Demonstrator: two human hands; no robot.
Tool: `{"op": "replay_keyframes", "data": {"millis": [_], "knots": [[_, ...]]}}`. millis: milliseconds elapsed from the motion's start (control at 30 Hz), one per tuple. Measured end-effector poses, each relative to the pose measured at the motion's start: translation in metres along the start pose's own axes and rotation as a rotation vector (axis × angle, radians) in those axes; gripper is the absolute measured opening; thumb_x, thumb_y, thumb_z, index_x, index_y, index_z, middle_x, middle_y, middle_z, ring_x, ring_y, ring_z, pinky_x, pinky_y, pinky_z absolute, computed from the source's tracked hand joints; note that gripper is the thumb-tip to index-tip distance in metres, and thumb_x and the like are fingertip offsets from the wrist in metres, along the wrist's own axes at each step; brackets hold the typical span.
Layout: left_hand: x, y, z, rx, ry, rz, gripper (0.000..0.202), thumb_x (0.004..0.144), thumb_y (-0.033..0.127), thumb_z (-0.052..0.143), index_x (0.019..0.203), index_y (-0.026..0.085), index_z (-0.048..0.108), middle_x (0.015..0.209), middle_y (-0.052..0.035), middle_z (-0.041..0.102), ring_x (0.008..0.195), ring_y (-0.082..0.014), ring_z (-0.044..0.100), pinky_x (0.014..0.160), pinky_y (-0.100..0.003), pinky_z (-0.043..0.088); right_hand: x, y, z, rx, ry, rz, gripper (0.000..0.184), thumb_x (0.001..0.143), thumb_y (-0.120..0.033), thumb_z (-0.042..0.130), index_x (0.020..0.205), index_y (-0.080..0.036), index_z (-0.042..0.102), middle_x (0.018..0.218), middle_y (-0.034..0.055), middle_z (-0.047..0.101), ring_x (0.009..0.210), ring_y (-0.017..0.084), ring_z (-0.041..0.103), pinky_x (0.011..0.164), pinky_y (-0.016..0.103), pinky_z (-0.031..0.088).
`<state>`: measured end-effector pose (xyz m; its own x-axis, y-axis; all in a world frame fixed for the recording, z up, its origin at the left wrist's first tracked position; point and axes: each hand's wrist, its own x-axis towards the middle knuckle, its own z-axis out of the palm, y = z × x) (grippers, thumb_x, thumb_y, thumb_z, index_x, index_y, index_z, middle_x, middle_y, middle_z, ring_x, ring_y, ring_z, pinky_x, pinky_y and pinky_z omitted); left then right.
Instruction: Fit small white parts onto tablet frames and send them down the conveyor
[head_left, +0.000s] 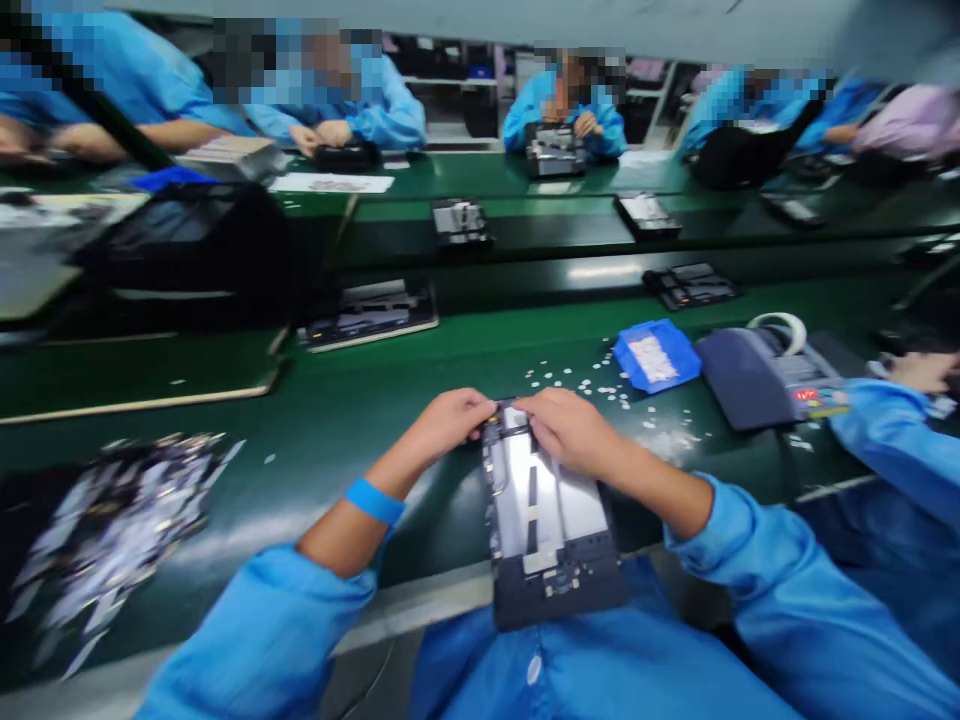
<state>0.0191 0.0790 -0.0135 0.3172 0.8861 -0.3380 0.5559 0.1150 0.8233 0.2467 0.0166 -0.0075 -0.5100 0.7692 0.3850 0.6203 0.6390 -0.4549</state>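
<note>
Left hand [452,420] and right hand [566,425] grasp the far end of the opened device [551,505], fingertips close together; can't tell if a small part is pinched. Device sits left of and nearer the person than the blue tray [684,350], overhanging the table [337,400]. Tape dispenser [742,375] just right of tray; strip pile [142,515] far left of it.
</note>
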Motion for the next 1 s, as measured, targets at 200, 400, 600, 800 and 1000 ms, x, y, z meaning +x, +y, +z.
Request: {"op": "replay_keyframes", "data": {"millis": [200,400,600,800,1000], "knots": [[0.012,-0.008,-0.003,-0.031,0.037,0.032,0.037,0.077,0.058,0.065,0.063,0.024,0.061,0.058,0.0015,0.058,0.058,-0.0167,0.05,0.051,-0.024,0.04,-0.133,0.015,-0.067,0.294,0.753,0.708,0.018,0.094,-0.032,0.066,0.107,-0.022,0.074,0.083,0.0012,0.072,0.074,0.016,0.065,0.07,0.029,0.055],[0.024,-0.02,-0.008,0.042,-0.043,0.079,0.043,0.069,0.071,0.062,0.062,0.028,0.067,0.058,-0.0024,0.066,0.053,-0.0222,0.058,0.045,-0.029,0.047,-0.239,0.086,-0.125,0.626,1.398,1.266,0.023,0.086,-0.039,0.074,0.085,-0.02,0.059,0.059,-0.0064,0.057,0.043,0.007,0.047,0.039,0.017,0.035],[0.022,-0.018,-0.017,0.131,-0.028,0.146,0.041,0.071,0.071,0.061,0.067,0.031,0.07,0.06,-0.0041,0.071,0.054,-0.0264,0.066,0.051,-0.035,0.058,-0.231,0.135,-0.143,0.858,1.404,1.312,0.025,0.085,-0.034,0.076,0.08,-0.018,0.057,0.056,-0.005,0.058,0.041,0.006,0.048,0.037,0.015,0.036],[-0.006,-0.039,-0.035,0.139,0.313,0.145,0.039,0.072,0.071,0.059,0.082,0.036,0.071,0.079,-0.0086,0.078,0.067,-0.0356,0.073,0.058,-0.049,0.058,-0.215,0.108,-0.127,0.841,1.459,1.206,0.036,0.076,-0.032,0.082,0.075,-0.021,0.047,0.052,-0.0113,0.049,0.042,0.004,0.044,0.038,0.011,0.033],[-0.064,0.036,0.009,-0.009,0.214,0.133,0.039,0.075,0.06,0.064,0.095,0.027,0.07,0.095,-0.006,0.078,0.084,-0.0299,0.071,0.073,-0.042,0.057,-0.136,0.021,-0.05,0.987,1.023,0.976,0.031,0.075,-0.042,0.083,0.083,-0.018,0.065,0.072,-0.0019,0.067,0.05,0.007,0.053,0.043,0.018,0.04]]}}
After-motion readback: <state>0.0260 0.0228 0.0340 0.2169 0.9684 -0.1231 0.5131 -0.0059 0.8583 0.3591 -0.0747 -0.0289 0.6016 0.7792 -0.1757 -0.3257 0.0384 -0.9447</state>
